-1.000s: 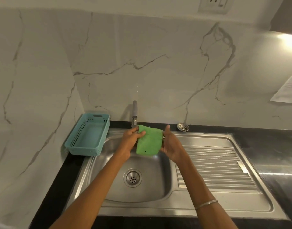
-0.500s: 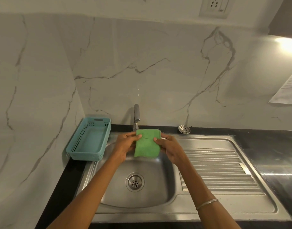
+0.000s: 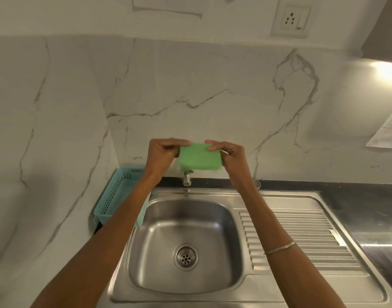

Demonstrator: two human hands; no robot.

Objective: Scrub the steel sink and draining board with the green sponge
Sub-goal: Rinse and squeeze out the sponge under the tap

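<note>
Sponge (image 3: 199, 157) green, rectangular, pinched between hands above steel sink (image 3: 184, 221).

Two bare forearms with no sleeves in sight, a thin silver bangle (image 3: 280, 248) round the right wrist, a small ring (image 3: 229, 150) on a right-hand finger

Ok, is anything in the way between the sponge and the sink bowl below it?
Only the tap, just under the sponge that both hands hold up. The sink bowl holds nothing but its drain, and the draining board is bare.
</note>
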